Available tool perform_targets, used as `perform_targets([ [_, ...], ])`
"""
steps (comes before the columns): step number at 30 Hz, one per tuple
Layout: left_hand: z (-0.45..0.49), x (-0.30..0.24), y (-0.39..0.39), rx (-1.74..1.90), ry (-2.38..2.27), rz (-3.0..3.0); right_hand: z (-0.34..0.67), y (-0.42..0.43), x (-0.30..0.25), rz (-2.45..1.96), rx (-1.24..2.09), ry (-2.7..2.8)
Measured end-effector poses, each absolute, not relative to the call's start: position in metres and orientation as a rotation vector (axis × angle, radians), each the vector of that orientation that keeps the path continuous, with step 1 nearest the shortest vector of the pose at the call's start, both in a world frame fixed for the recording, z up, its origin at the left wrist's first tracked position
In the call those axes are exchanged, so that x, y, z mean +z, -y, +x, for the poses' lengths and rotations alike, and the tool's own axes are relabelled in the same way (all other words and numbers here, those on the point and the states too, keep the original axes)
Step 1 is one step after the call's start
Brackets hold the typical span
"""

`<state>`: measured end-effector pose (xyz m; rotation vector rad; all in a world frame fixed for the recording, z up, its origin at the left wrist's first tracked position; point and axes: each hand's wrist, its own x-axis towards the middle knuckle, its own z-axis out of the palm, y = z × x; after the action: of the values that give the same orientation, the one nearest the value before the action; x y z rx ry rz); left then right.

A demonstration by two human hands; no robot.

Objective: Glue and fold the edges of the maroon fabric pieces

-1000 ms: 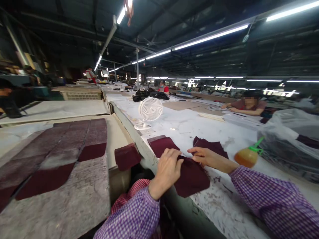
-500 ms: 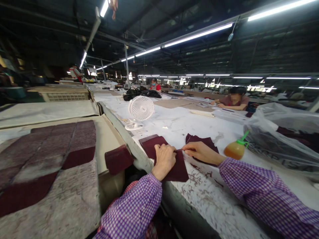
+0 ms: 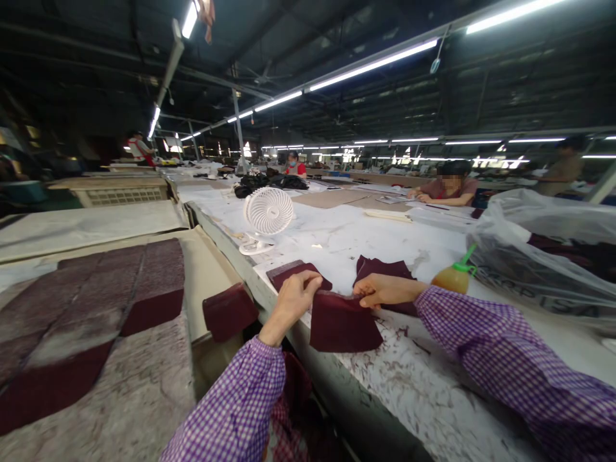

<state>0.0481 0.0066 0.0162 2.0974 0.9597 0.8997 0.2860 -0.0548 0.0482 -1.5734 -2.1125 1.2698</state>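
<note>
Head view: left hand (image 3: 293, 300) and right hand (image 3: 389, 290), angled inward, pinched closed on maroon cloth (image 3: 344, 326)

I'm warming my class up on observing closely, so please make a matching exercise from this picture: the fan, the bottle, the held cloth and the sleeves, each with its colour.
Things:
1. Fan
2. Bottle
3. Held cloth
4. Sleeves

Colours:
A. Dark maroon
B. Purple and white check
C. White
D. Amber and green

Right pairs: 1-C, 2-D, 3-A, 4-B
</note>
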Motion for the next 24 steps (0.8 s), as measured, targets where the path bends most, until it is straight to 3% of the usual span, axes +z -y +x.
perform_targets([
  [6,0.076,0.009,0.004,0.716,-0.878,2.360,0.280,0.038,0.049,-1.557,1.220,2.229],
  [19,0.078,-0.002,0.007,0.685,-1.091,2.561,0.291,0.034,0.044,-1.590,0.490,2.407],
  [24,0.078,-0.002,0.008,0.684,-1.102,2.555,0.284,0.030,0.043,-1.638,0.430,2.365],
])
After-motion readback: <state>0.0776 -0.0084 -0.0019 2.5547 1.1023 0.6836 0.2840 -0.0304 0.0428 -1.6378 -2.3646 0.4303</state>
